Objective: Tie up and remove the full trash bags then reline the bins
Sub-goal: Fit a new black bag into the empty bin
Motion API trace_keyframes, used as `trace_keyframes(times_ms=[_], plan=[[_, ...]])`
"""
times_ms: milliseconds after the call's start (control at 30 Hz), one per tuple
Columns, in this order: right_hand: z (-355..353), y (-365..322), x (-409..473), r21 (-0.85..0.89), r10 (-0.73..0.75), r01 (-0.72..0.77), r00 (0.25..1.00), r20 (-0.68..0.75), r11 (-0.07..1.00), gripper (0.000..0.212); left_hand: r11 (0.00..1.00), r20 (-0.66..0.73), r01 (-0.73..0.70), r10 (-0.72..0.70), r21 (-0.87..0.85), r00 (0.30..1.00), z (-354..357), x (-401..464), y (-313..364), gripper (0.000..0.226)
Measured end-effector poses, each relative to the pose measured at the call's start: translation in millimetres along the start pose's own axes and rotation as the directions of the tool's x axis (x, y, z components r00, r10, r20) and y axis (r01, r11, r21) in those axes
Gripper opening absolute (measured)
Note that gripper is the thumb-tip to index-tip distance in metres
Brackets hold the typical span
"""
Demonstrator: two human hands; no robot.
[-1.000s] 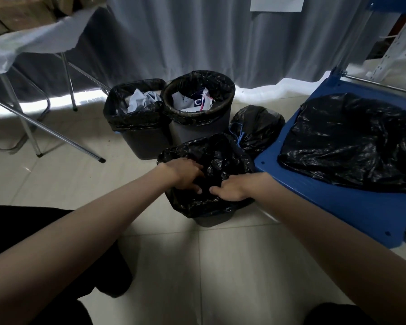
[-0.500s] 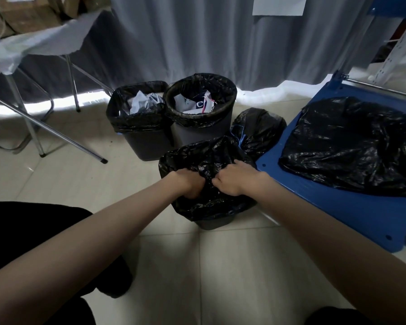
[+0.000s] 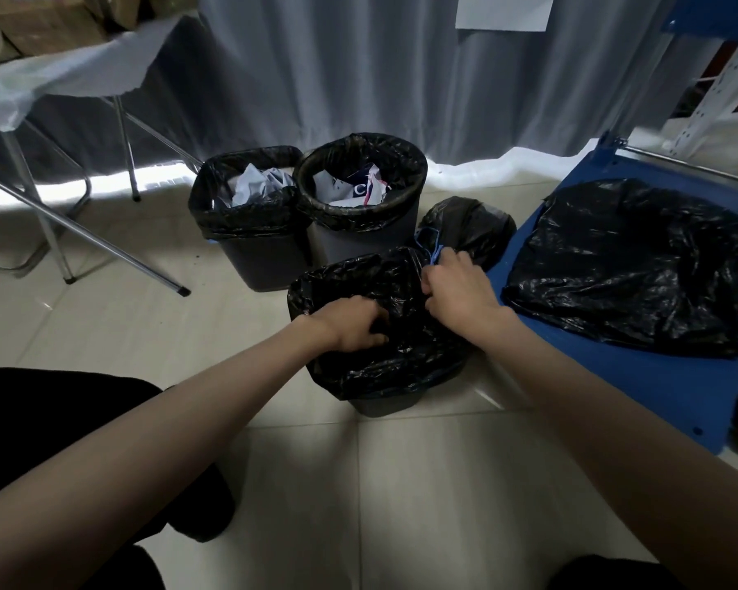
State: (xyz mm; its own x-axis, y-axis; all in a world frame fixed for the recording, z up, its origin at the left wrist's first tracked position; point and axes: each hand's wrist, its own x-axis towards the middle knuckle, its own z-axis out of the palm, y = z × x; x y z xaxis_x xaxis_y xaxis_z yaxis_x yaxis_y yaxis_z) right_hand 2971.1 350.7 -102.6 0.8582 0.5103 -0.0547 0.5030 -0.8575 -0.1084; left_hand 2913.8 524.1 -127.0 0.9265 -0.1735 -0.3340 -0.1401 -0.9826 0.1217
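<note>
A small grey bin stands on the floor tiles just in front of me, draped with a black trash bag. My left hand is closed on the bag's plastic near its left middle. My right hand grips the bag's far right edge by a blue drawstring. Behind stand two lined bins with paper waste, a square bin and a round bin. A tied black bag lies to their right.
A blue platform at the right carries a heap of black bags. A folding table's metal legs cross the floor at the left. A grey curtain closes off the back. My dark-clothed knees fill the lower corners.
My hands, gathered together at the bag's centre half a second ago, have parted. The right hand moved up and right to the drawstring edge; the left stayed near the middle.
</note>
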Motion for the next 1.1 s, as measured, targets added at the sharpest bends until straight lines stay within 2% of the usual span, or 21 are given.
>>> trace_keyframes(times_ms=[67,133,233,300,400,467,533,600,667,767,900,1000,1100], plan=[[1,11,0,0.181,0.102,-0.108,0.994,0.043,0.977,0.019,0.997,0.035,0.004,-0.001,-0.083,0.999,6,7,4,0.046],[3,19,0,0.32,0.152,-0.185,0.98,0.127,0.929,0.013,0.997,0.092,0.022,-0.015,-0.08,0.996,14,17,5,0.057],[0,29,0,0.461,0.163,-0.262,0.956,0.242,0.848,0.002,0.991,0.163,0.128,-0.122,-0.026,0.979,21,26,-2,0.078],[-3,34,-2,0.493,0.161,-0.293,0.943,0.293,0.819,0.009,0.985,0.149,0.174,-0.174,0.016,0.973,22,29,-7,0.084],[-7,38,-5,0.482,0.163,-0.31,0.932,0.323,0.819,0.012,0.986,0.044,0.168,-0.167,0.0,0.985,18,30,1,0.072],[-7,41,-7,0.483,0.199,-0.34,0.927,0.319,0.807,0.014,0.992,-0.108,0.109,-0.116,-0.065,0.987,11,32,11,0.047],[-4,44,-9,0.511,0.22,-0.384,0.909,0.353,0.769,0.016,0.971,-0.191,0.041,-0.087,-0.234,0.978,1,31,23,0.024],[0,45,-12,0.564,0.205,-0.422,0.89,0.408,0.71,0.011,0.897,-0.17,-0.028,-0.053,-0.441,0.984,-8,26,33,0.026],[3,47,-12,0.585,0.202,-0.446,0.878,0.435,0.678,0.013,0.837,-0.12,-0.095,0.036,-0.538,0.992,-16,17,44,0.034],[8,49,-14,0.63,0.202,-0.479,0.864,0.46,0.611,0.022,0.912,-0.06,-0.132,0.118,-0.389,0.991,-19,7,56,0.037],[14,49,-23,0.705,0.137,-0.534,0.831,0.539,0.468,0.039,0.967,-0.085,-0.157,0.142,-0.203,0.986,-11,-2,63,0.024],[17,48,-29,0.725,0.157,-0.554,0.826,0.542,0.409,0.039,0.986,-0.156,-0.123,0.104,-0.114,0.982,0,-10,67,0.021],[22,52,-29,0.754,0.273,-0.521,0.853,0.445,0.4,0.03,0.994,-0.202,-0.103,0.094,-0.032,0.975,9,-13,71,0.023]])
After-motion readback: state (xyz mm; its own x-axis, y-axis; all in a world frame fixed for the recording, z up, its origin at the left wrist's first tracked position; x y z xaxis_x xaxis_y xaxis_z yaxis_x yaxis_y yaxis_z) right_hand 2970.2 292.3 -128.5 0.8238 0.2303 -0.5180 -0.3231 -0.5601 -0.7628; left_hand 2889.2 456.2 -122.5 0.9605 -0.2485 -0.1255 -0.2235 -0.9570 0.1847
